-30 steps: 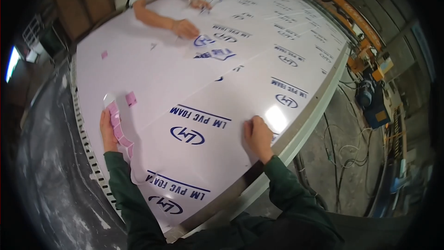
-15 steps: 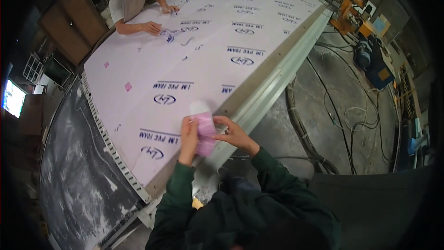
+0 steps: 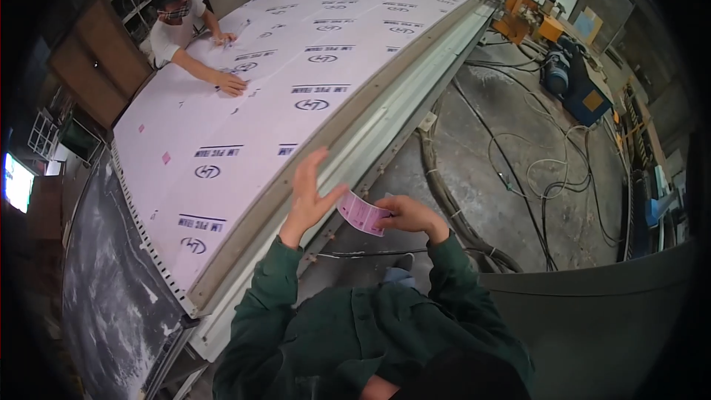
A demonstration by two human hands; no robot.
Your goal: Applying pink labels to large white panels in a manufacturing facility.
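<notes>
A curved pink printed sheet, which looks like a strip of labels (image 3: 361, 215), is pinched at its right end in my right hand (image 3: 412, 216). My left hand (image 3: 306, 196) is open, fingers stretched up and apart. Its thumb tip comes close to the sheet's upper left corner; whether they touch I cannot tell. Both hands are over the near right edge of a machine table, beside its metal rail (image 3: 355, 141). On the table lies a large white printed foam board (image 3: 252, 133), with two small pink pieces (image 3: 166, 158) toward its left side.
Across the board a co-worker (image 3: 178, 30) leans in, both hands on its surface. A black, white-smeared surface (image 3: 111, 274) adjoins on the left. Cables (image 3: 444, 200) run over the floor at right, near a blue machine unit (image 3: 589, 104). Orange machinery (image 3: 515, 11) stands at the far end.
The pink sheet has moved right, off the board's edge, and now sits in my right hand. My left hand has let go and spread. The co-worker's nearer hand has shifted along the board.
</notes>
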